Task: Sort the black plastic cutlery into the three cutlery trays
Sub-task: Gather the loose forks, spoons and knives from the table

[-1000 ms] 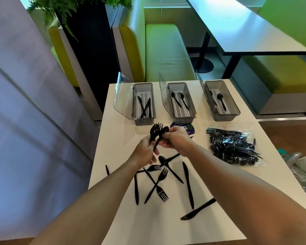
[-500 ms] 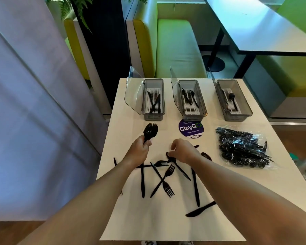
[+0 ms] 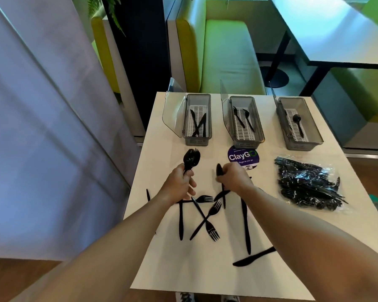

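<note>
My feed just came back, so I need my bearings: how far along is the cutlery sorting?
Early days. Done: knives lie in the left tray, a spoon in the right tray, a few pieces in the middle tray. In hand: the left hand grips a spoon and fork, the right hand another spoon. Left: loose forks and loose knives on the table, plus the bag of cutlery.

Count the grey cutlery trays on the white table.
3 grey plastic cutlery trays in a row along the far edge of the white table: left tray, middle tray, right tray. None seems hidden.
</note>
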`<state>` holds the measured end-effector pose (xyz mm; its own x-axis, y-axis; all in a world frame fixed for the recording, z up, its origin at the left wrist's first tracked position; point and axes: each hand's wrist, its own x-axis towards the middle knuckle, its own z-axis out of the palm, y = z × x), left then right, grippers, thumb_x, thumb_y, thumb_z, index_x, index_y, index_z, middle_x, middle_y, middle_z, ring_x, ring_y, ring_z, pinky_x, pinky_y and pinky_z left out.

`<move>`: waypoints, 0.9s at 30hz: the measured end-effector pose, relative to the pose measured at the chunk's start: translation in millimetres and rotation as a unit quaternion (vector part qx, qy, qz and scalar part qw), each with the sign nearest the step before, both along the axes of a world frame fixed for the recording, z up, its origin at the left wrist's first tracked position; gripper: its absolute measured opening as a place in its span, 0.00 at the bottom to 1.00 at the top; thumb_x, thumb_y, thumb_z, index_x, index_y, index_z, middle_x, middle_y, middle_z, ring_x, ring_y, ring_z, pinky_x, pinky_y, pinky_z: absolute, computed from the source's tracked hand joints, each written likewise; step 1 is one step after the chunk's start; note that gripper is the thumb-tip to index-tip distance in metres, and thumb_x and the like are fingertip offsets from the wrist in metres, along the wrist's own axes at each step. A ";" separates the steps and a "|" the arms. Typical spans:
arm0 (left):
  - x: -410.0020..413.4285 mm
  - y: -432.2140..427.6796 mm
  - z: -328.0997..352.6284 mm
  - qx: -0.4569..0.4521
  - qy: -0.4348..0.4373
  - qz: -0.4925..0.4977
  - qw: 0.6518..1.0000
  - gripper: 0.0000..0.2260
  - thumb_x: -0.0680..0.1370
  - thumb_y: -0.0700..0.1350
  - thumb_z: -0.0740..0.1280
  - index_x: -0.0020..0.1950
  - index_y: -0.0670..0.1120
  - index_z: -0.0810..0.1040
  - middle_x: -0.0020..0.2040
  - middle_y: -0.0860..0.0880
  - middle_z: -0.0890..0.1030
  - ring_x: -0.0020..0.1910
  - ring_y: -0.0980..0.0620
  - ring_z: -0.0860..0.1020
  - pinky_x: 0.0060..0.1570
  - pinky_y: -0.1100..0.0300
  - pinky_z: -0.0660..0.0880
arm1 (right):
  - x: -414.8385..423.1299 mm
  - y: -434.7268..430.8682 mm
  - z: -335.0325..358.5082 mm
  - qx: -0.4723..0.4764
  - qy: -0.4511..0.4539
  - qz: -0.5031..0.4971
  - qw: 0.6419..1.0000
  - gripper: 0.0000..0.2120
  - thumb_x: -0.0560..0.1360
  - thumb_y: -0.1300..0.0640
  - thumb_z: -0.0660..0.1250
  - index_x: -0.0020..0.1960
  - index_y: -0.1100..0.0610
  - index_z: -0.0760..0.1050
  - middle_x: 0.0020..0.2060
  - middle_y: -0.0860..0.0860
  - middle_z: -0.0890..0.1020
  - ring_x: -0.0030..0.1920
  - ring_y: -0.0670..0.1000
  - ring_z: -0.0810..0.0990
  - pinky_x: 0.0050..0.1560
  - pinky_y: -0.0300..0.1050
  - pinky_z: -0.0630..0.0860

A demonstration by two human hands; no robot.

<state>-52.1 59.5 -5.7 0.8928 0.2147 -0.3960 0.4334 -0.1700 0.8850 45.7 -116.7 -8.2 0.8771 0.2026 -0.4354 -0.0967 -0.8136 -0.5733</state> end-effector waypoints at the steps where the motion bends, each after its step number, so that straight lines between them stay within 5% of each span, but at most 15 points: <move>1: 2.7 -4.2 1.2 -0.007 -0.001 0.004 1.000 0.08 0.85 0.44 0.54 0.50 0.46 0.70 0.44 0.43 0.81 0.36 0.44 0.82 0.30 0.55 0.77 | 3.5 2.4 8.8 0.063 0.022 -0.032 0.997 0.07 0.74 0.60 0.75 0.49 0.62 0.81 0.43 0.57 0.84 0.43 0.56 0.85 0.42 0.49 0.84; 4: 14.8 -22.1 6.6 -0.006 -0.012 0.012 1.000 0.08 0.85 0.45 0.54 0.51 0.47 0.70 0.50 0.43 0.84 0.46 0.41 0.85 0.41 0.48 0.81 | 8.6 3.5 36.9 0.246 0.119 -0.085 0.958 0.10 0.73 0.63 0.76 0.50 0.68 0.79 0.40 0.58 0.82 0.41 0.56 0.85 0.41 0.47 0.84; 6: 22.5 -35.7 12.2 -0.028 -0.016 0.006 0.999 0.08 0.85 0.45 0.53 0.54 0.46 0.71 0.50 0.42 0.84 0.43 0.41 0.85 0.40 0.47 0.81 | 9.3 -1.1 46.9 0.306 0.143 -0.074 0.938 0.07 0.74 0.65 0.75 0.49 0.64 0.78 0.38 0.57 0.82 0.39 0.54 0.84 0.41 0.48 0.84; 10: 39.2 -65.9 20.1 -0.057 -0.011 -0.024 0.998 0.09 0.86 0.46 0.54 0.57 0.45 0.71 0.37 0.44 0.77 0.24 0.49 0.73 0.24 0.61 0.68 | 13.1 -24.0 47.7 0.310 0.123 -0.086 0.939 0.07 0.75 0.64 0.74 0.45 0.58 0.75 0.37 0.56 0.84 0.39 0.52 0.84 0.36 0.43 0.79; 14: 53.0 -88.3 13.4 -0.013 -0.035 -0.047 0.998 0.09 0.85 0.47 0.56 0.48 0.49 0.73 0.32 0.50 0.70 0.26 0.55 0.65 0.25 0.60 0.62 | 18.7 -60.1 43.4 0.303 0.128 -0.093 0.940 0.08 0.76 0.57 0.74 0.47 0.58 0.76 0.39 0.55 0.84 0.39 0.52 0.83 0.35 0.43 0.77; 20: 59.3 -98.4 -1.1 0.060 -0.033 -0.094 0.993 0.10 0.84 0.46 0.58 0.44 0.48 0.72 0.32 0.51 0.71 0.28 0.53 0.67 0.31 0.55 0.63 | 22.6 -114.4 24.8 0.026 0.029 -0.047 0.998 0.15 0.74 0.52 0.76 0.55 0.56 0.77 0.48 0.54 0.83 0.43 0.52 0.82 0.39 0.45 0.80; 22: 59.4 -99.3 -5.3 0.051 -0.017 -0.102 0.993 0.09 0.84 0.44 0.57 0.45 0.48 0.72 0.32 0.51 0.70 0.28 0.52 0.67 0.32 0.55 0.63 | 17.8 -125.2 16.2 -0.090 0.005 0.009 0.996 0.18 0.73 0.52 0.76 0.59 0.55 0.76 0.54 0.54 0.82 0.51 0.53 0.81 0.50 0.48 0.80; 27: 56.9 -96.9 -6.1 0.039 0.008 -0.116 0.992 0.08 0.84 0.43 0.57 0.45 0.49 0.71 0.32 0.49 0.71 0.28 0.52 0.67 0.30 0.56 0.63 | 2.6 -132.0 -11.7 -0.192 -0.026 0.087 0.977 0.17 0.75 0.53 0.70 0.61 0.56 0.74 0.57 0.55 0.80 0.55 0.57 0.79 0.52 0.49 0.78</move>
